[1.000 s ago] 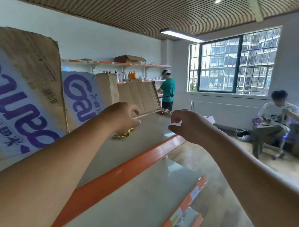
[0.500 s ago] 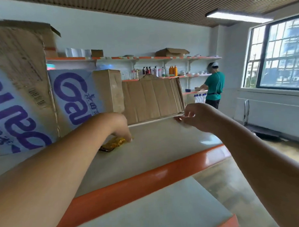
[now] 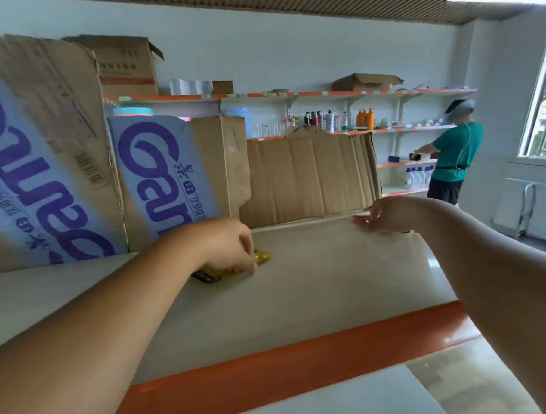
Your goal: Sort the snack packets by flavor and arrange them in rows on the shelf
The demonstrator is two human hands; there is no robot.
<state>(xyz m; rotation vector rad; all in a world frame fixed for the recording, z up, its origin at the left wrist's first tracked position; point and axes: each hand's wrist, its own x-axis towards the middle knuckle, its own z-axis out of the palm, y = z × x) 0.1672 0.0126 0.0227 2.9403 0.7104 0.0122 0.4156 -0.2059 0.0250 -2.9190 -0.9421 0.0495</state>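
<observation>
A yellow snack packet [image 3: 261, 256] with a dark end lies on the pale shelf [image 3: 315, 283], mostly covered by my left hand [image 3: 226, 243], whose curled fingers hold it down against the shelf. Farther right, near the back of the shelf, my right hand [image 3: 391, 214] pinches a red snack packet [image 3: 361, 219] that rests on the shelf surface. Only the red packet's edge shows past my fingers.
Flattened cardboard boxes [image 3: 158, 180] with purple lettering and a plain brown sheet [image 3: 308, 177] stand along the shelf's back. The shelf front has an orange edge [image 3: 303, 362], with a lower shelf below. A person in a green shirt [image 3: 454, 155] stands at wall shelves of bottles, right.
My view has turned left and closer to the shelf. My left hand has lowered the yellow packet onto the shelf, and my right hand has reached to the shelf's back with the red packet.
</observation>
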